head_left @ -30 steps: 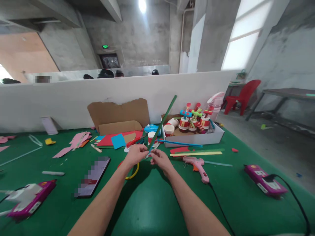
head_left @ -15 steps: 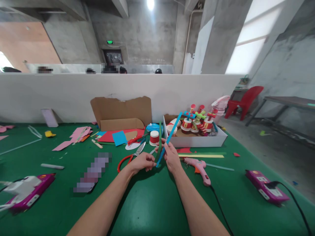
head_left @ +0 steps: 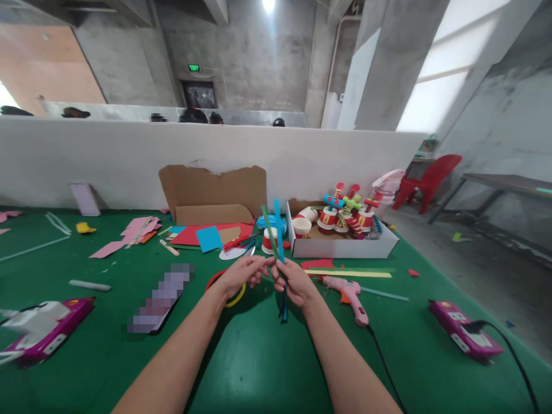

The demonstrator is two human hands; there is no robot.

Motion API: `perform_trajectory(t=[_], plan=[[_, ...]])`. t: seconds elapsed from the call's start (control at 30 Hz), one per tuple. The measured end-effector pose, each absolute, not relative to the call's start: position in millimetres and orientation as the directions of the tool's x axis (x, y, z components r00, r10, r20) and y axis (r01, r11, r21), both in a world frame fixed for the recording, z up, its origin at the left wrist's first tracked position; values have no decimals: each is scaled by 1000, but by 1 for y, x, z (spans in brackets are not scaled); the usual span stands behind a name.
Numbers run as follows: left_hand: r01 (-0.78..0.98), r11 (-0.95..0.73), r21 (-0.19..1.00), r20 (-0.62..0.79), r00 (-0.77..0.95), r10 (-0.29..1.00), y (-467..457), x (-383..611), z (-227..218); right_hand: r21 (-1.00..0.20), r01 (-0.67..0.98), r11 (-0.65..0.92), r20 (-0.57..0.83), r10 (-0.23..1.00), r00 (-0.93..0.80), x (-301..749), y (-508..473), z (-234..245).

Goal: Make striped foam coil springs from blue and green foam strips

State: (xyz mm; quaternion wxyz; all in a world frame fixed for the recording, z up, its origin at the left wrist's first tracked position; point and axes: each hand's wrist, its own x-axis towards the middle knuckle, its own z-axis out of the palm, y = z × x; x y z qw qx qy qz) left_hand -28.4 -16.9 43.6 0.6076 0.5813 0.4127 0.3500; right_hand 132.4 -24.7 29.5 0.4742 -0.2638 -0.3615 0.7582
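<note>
Covering most of the view, the green table (head_left: 259, 362) carries a white box (head_left: 345, 248) of paper-cup toys, set close behind the hands, probably for easy reach. The left hand (head_left: 241, 275) pinches a green strip (head_left: 268, 230) and the right hand (head_left: 296, 284) pinches a blue strip (head_left: 278, 221). Both strips stand upright just above the table, seemingly to line them up. Fingers hide where the strips meet, and the left wrist covers most of the scissors (head_left: 236, 299).

Matt green paper strip (head_left: 268, 230) and matt blue paper strip (head_left: 278, 224) left of the smooth white card box (head_left: 345, 248), rough brown cardboard (head_left: 213, 187) further left, glossy pink plastic glue gun (head_left: 349, 292) before the box, felt-like matt green table cover (head_left: 259, 356) beneath.
</note>
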Motion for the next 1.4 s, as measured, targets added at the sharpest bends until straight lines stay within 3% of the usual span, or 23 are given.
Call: perform_trajectory(t=[0.1, 0.27, 0.5, 0.67, 0.73, 0.83, 0.93, 1.0, 1.1, 1.23, 1.4], plan=[[-124, 108, 986, -69, 287, 956, -9, -34, 38, -843, -388, -372, -115, 829, -547, 124, -31, 25], [-299, 71, 952, -48, 86, 995, -3, -40, 33, -856, -313, -412, -176, 801, -572, 116, -33, 17], [-148, 60, 987, -37, 152, 988, -5, -36, 28, -862, -308, -402, -195, 825, -530, 114, -32, 14], [-215, 63, 975, -40, 110, 993, -2, -38, 24, -899, -194, -393, -292, 868, -401, 116, -26, 18], [-249, 76, 965, -60, 73, 996, -1, -40, 24, -944, -61, -324, -297, 916, -271, 121, -22, 20], [-273, 106, 956, -86, 86, 993, -1, -42, 26, -940, 326, -103, -168, 970, -178, 130, -19, 23], [-257, 136, 957, -99, 152, 983, -3, -40, 28, -708, 700, 94, -33, 986, -166, 135, -22, 29], [-218, 138, 966, -95, 194, 976, -5, -38, 29, -606, 785, 128, 143, 988, -51, 135, -26, 32], [-127, 94, 987, -66, 210, 975, -8, -33, 30, -683, 686, 252, 310, 950, -40, 131, -28, 33], [-38, 35, 999, -28, 182, 983, -10, -27, 32, -874, 407, 266, 192, 958, -214, 123, -25, 23], [-35, -21, 999, 27, 176, 984, -12, -23, 33, -989, 139, 39, 16, 986, -168, 115, -25, 14]])
